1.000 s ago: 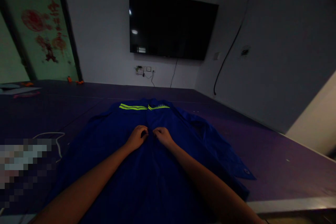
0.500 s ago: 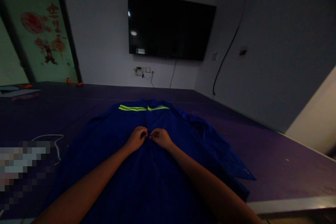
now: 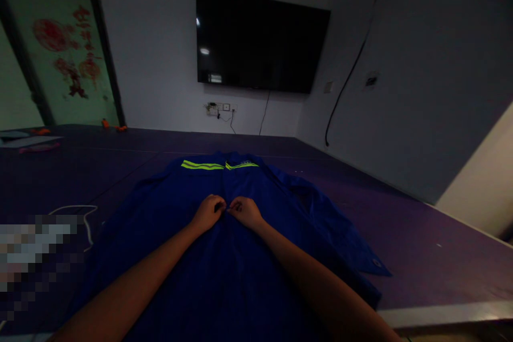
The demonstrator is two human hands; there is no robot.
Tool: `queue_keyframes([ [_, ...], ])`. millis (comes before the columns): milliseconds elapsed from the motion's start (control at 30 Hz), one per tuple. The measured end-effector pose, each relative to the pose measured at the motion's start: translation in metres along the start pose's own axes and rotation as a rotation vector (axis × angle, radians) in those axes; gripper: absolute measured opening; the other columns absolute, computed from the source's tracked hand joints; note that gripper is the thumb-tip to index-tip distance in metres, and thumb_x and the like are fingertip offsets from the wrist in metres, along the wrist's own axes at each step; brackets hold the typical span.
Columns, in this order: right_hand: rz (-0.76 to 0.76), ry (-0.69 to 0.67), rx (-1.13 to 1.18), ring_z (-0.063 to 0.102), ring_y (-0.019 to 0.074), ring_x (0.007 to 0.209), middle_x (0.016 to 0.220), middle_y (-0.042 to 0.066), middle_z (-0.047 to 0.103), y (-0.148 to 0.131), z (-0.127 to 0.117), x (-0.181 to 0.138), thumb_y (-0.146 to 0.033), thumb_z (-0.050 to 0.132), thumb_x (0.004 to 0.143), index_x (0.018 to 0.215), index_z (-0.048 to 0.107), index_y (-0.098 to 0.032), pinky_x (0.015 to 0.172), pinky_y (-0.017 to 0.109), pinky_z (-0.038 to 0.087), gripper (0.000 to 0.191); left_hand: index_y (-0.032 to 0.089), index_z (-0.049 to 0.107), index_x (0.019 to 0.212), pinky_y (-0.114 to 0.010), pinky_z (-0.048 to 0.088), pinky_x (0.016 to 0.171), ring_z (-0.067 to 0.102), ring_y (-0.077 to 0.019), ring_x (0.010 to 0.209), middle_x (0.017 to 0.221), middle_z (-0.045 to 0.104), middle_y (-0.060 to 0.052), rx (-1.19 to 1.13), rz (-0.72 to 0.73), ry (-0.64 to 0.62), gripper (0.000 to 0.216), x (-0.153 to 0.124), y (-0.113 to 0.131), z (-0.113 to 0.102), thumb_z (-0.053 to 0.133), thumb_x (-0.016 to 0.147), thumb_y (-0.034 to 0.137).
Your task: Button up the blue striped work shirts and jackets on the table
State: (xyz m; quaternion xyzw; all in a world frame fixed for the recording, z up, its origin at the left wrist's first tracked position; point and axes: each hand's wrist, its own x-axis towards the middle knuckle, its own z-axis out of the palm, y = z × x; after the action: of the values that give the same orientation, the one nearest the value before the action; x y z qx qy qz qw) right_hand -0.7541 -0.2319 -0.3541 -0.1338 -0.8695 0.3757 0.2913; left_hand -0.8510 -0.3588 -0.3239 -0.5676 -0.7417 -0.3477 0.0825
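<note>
A blue work jacket [image 3: 168, 224] with yellow reflective stripes lies spread flat on a dark purple surface [image 3: 420, 235] in front of me. My left hand [image 3: 208, 212] and my right hand [image 3: 246, 211] meet at the jacket's middle seam. Each hand pinches the cloth there, fingertips almost touching. What sits between the fingertips is too small and dark to make out. Both forearms reach out over the near part of the jacket.
A white cord [image 3: 76, 211] lies on the surface left of the jacket. A black screen [image 3: 260, 37] hangs on the far wall above sockets [image 3: 218, 108]. A pale edge [image 3: 441, 312] bounds the surface at the near right. Small items [image 3: 30, 141] lie far left.
My two hands have closed the small gap between them and now meet at the seam. The jacket has not shifted.
</note>
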Motion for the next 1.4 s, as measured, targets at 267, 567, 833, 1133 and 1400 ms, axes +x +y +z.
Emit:
queue_keyframes([
  [267, -0.023, 0.023, 0.031, 0.056, 0.0096, 0.056, 0.068, 0.0, 0.065, -0.0002, -0.0002, -0.0004, -0.018, 0.057, 0.067, 0.076, 0.065, -0.018, 0.052, 0.018, 0.041, 0.012, 0.017, 0.061, 0.07, -0.029, 0.045, 0.074, 0.059, -0.0159, 0.077, 0.075, 0.065, -0.003, -0.059, -0.062, 0.018, 0.01, -0.0009, -0.0002, 0.0004, 0.051, 0.071, 0.015],
  [567, -0.044, 0.042, -0.001, 0.054, 0.0096, 0.055, 0.069, -0.001, 0.065, -0.0071, -0.0034, -0.0031, -0.021, 0.059, 0.066, 0.071, 0.064, -0.019, 0.052, 0.019, 0.04, 0.008, 0.015, 0.061, 0.069, -0.026, 0.046, 0.066, 0.06, -0.0144, 0.067, 0.072, 0.066, -0.003, -0.163, -0.112, 0.006, 0.014, -0.0001, 0.0004, -0.0004, 0.049, 0.072, 0.019],
  [833, -0.037, 0.047, 0.044, 0.054, 0.0093, 0.054, 0.068, 0.0, 0.065, -0.0068, -0.0029, -0.0032, -0.016, 0.054, 0.067, 0.075, 0.065, -0.018, 0.052, 0.018, 0.04, 0.014, 0.014, 0.061, 0.067, -0.026, 0.045, 0.067, 0.059, -0.0144, 0.068, 0.07, 0.065, -0.003, -0.186, -0.112, -0.001, 0.012, 0.0002, -0.0008, 0.0, 0.05, 0.07, 0.018],
  [1133, -0.077, 0.085, 0.079, 0.055, 0.0102, 0.056, 0.066, 0.001, 0.065, -0.0057, -0.0027, -0.0026, -0.014, 0.057, 0.067, 0.071, 0.066, -0.016, 0.053, 0.019, 0.041, 0.01, 0.014, 0.061, 0.068, -0.025, 0.044, 0.067, 0.058, -0.0145, 0.069, 0.07, 0.065, -0.003, -0.199, -0.124, -0.001, 0.01, 0.0009, -0.0014, 0.0004, 0.052, 0.069, 0.017],
  [1400, -0.107, 0.104, 0.038, 0.055, 0.0104, 0.057, 0.067, 0.001, 0.065, -0.0073, -0.0032, -0.0029, -0.017, 0.063, 0.066, 0.067, 0.066, -0.017, 0.055, 0.02, 0.041, 0.004, 0.015, 0.06, 0.067, -0.025, 0.043, 0.066, 0.058, -0.0139, 0.067, 0.069, 0.064, -0.002, -0.221, -0.131, -0.008, 0.01, 0.0002, 0.0003, -0.0002, 0.051, 0.069, 0.017],
])
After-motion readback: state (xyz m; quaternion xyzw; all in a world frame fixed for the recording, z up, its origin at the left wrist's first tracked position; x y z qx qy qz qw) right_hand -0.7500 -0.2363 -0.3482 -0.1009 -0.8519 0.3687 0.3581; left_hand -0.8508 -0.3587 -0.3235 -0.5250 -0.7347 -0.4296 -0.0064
